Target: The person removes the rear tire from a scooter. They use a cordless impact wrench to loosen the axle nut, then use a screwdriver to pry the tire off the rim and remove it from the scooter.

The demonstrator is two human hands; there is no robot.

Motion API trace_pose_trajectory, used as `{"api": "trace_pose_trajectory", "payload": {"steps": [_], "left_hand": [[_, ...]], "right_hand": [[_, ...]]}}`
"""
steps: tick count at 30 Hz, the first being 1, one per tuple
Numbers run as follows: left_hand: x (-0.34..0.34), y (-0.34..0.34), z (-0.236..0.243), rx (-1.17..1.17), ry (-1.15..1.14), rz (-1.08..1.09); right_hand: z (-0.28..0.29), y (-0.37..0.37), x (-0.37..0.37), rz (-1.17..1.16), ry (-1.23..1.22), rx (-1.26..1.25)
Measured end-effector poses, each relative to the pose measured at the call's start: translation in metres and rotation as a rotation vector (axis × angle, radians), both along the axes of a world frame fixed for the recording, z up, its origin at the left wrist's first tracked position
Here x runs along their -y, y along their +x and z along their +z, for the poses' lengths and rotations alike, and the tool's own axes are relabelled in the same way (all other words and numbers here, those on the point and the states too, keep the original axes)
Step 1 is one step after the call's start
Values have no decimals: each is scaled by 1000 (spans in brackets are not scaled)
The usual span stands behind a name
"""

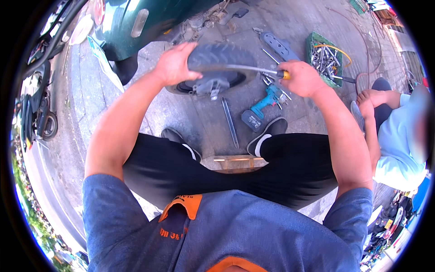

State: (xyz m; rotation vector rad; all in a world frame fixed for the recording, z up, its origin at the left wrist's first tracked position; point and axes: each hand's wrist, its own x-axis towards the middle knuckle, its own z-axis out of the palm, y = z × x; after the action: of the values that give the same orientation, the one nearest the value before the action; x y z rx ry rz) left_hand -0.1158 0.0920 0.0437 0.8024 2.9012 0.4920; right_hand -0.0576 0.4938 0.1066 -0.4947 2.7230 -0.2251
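A black scooter wheel with a treaded tyre (222, 53) stands in front of me, its rim and hub partly showing below. My left hand (177, 65) grips the tyre's left side, fingers over the tread and thumb on the near side. In my right hand (301, 77) is a screwdriver (284, 74) with a yellow and dark handle. Its long metal shaft points left across the near side of the tyre; the tip is blurred against it. On the pavement between my feet lie a flat metal bar (229, 122) and a teal cordless impact wrench (263, 108).
A green crate (312, 43) of sockets and tools stands right of the wheel. A long grey part (275, 45) lies beyond my right hand. The green scooter body (149, 22) rises at upper left. Another person (396, 131) sits close on my right, hands together.
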Motion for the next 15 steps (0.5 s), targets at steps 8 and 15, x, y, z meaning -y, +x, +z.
{"api": "trace_pose_trajectory", "payload": {"steps": [8, 15], "left_hand": [[46, 25, 6, 1, -51, -108], [71, 39, -28, 59, 30, 269]], "right_hand": [[-39, -31, 32, 264, -266, 92], [-58, -22, 105, 94, -315, 255]]}}
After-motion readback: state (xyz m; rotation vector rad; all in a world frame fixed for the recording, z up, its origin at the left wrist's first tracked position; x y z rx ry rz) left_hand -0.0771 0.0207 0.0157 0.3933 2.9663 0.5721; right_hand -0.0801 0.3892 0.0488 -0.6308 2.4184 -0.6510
